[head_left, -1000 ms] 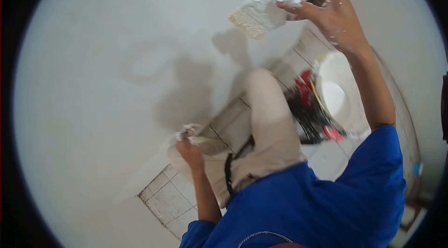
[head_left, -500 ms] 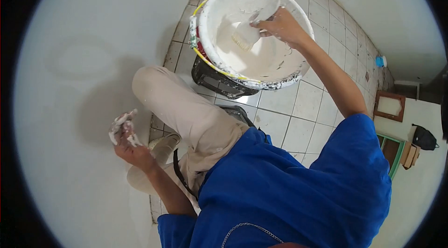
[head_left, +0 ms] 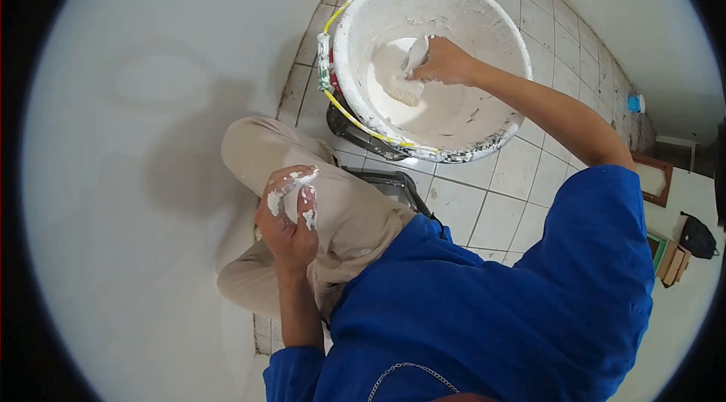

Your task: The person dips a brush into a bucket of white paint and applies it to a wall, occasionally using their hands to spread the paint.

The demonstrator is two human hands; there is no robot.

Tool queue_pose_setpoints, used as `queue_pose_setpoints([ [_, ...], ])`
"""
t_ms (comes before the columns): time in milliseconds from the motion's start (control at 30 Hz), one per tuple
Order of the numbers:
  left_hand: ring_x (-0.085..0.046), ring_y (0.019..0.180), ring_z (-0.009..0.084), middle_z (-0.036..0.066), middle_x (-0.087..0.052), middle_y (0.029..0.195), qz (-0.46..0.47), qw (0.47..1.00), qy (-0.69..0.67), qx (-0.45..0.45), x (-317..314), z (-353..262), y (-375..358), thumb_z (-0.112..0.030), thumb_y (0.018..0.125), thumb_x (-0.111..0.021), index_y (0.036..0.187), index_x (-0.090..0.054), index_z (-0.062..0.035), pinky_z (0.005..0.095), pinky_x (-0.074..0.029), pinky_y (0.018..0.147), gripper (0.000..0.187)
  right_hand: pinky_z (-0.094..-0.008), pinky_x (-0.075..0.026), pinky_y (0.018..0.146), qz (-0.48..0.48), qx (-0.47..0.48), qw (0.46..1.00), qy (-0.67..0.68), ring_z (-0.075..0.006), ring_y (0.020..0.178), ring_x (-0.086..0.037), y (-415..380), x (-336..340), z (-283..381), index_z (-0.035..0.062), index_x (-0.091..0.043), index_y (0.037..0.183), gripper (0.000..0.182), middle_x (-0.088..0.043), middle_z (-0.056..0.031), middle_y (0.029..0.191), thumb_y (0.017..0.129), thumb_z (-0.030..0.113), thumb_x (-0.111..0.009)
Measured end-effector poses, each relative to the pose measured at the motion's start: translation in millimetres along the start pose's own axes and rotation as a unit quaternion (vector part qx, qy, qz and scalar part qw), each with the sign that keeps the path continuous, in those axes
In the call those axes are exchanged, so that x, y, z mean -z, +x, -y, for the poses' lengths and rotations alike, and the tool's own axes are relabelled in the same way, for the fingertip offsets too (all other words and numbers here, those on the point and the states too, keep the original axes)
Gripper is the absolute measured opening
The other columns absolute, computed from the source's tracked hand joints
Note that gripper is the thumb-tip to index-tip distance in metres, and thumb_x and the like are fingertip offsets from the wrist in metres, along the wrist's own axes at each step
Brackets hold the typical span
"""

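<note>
A large white bucket with a yellow handle stands at the upper middle, with white paint at its bottom. Inside it my right hand grips a paint-covered brush, its bristles at the paint. Over my bent knee is my left hand, smeared with white paint. Its fingers are curled and thumb raised, with a gap between them; whether it holds anything small I cannot make out.
A pale wall rises close on the left. Below the bucket is a black stand or step. On the tiled floor farther right lie a blue-and-white container, a wooden frame and a black bag.
My left hand has moved right, from beside the wall to over my knee, its fingers more curled. My right hand and brush sit lower in the bucket. The view has shifted slightly.
</note>
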State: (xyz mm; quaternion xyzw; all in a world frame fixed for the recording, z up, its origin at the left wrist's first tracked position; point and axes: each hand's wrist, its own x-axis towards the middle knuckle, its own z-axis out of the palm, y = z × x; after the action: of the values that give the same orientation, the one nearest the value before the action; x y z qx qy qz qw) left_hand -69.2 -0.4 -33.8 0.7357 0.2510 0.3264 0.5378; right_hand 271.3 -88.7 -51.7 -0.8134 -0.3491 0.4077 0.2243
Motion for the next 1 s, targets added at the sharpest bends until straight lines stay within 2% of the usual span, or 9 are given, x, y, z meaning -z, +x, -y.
queue_pose_setpoints([
  [67,-0.058,0.097,0.0202,0.015,-0.060,0.103,0.020,1.000,0.017,0.007,2,-7,5,0.006,0.085,-0.052,0.105,-0.052,0.0081,0.0289,-0.045,0.084,0.019,-0.0294,-0.047,0.055,0.002,0.005,1.000,0.026,-0.0153,0.057,-0.058,0,-2,-3,0.0026,-0.069,0.082,0.023,-0.063,-0.0076,0.065,0.064,0.017,-0.074],
  [167,-0.058,0.097,0.0194,0.014,-0.060,0.102,0.026,1.000,0.016,0.005,-3,-12,6,0.004,0.086,-0.052,0.103,-0.054,0.0078,0.0281,-0.044,0.085,0.017,-0.0287,-0.049,0.058,0.043,-0.036,0.995,0.083,-0.0152,0.062,-0.058,-4,2,0,0.0019,-0.068,0.086,0.024,-0.064,-0.0082,0.073,0.066,0.013,-0.075],
  [367,-0.057,0.093,0.0192,0.013,-0.061,0.098,0.041,0.999,-0.016,0.004,-9,-18,9,0.002,0.086,-0.052,0.099,-0.056,0.0059,0.0288,-0.042,0.085,0.014,-0.0276,-0.054,0.064,-0.003,-0.023,0.968,0.249,-0.0190,0.076,-0.061,-12,16,-1,-0.0056,-0.063,0.093,0.033,-0.063,-0.0129,0.092,0.067,0.008,-0.076],
  [467,-0.057,0.092,0.0192,0.013,-0.061,0.097,0.041,0.999,-0.018,0.002,-10,-18,8,0.002,0.086,-0.052,0.098,-0.056,0.0054,0.0285,-0.041,0.084,0.013,-0.0282,-0.053,0.064,-0.041,0.028,0.982,0.180,-0.0200,0.078,-0.062,-5,17,-7,-0.0080,-0.061,0.095,0.039,-0.063,-0.0147,0.092,0.067,0.013,-0.077],
  [567,-0.057,0.091,0.0188,0.013,-0.061,0.097,0.048,0.999,-0.002,-0.006,-9,-20,7,0.002,0.086,-0.052,0.098,-0.057,0.0052,0.0274,-0.042,0.083,0.013,-0.0281,-0.052,0.065,-0.007,-0.053,0.997,-0.056,-0.0206,0.079,-0.063,12,11,-14,-0.0081,-0.061,0.098,0.045,-0.063,-0.0170,0.092,0.066,0.020,-0.077],
  [667,-0.057,0.090,0.0183,0.013,-0.061,0.097,0.051,0.999,0.008,-0.013,-5,-22,6,0.002,0.086,-0.052,0.098,-0.057,0.0051,0.0265,-0.042,0.080,0.013,-0.0259,-0.051,0.066,-0.033,0.096,0.983,-0.155,-0.0206,0.075,-0.063,19,-8,-31,-0.0082,-0.061,0.097,0.048,-0.063,-0.0181,0.090,0.065,0.025,-0.076],
  [767,-0.057,0.090,0.0176,0.012,-0.061,0.098,0.044,0.999,0.008,-0.012,0,-20,2,0.002,0.086,-0.052,0.099,-0.057,0.0045,0.0262,-0.042,0.078,0.014,-0.0278,-0.052,0.070,0.061,0.003,0.996,-0.067,-0.0197,0.080,-0.062,-8,8,14,-0.0063,-0.061,0.099,0.047,-0.064,-0.0163,0.091,0.067,0.024,-0.076],
  [867,-0.057,0.089,0.0171,0.012,-0.061,0.098,0.036,0.999,0.015,0.015,5,-18,-1,0.002,0.086,-0.052,0.099,-0.057,0.0040,0.0257,-0.042,0.076,0.014,-0.0327,-0.052,0.075,0.036,0.033,0.984,0.170,-0.0192,0.086,-0.060,-17,24,12,-0.0040,-0.060,0.107,0.047,-0.062,-0.0138,0.103,0.070,0.022,-0.075],
  [1000,-0.059,0.086,0.0189,0.012,-0.062,0.096,0.020,1.000,-0.003,-0.005,11,-17,0,0.001,0.085,-0.053,0.098,-0.059,0.0011,0.0278,-0.045,0.074,0.014,-0.0303,-0.050,0.081,-0.005,0.064,0.931,0.360,-0.0159,0.087,-0.058,-41,51,8,-0.0023,-0.059,0.110,0.036,-0.060,-0.0077,0.104,0.081,0.018,-0.067],
])
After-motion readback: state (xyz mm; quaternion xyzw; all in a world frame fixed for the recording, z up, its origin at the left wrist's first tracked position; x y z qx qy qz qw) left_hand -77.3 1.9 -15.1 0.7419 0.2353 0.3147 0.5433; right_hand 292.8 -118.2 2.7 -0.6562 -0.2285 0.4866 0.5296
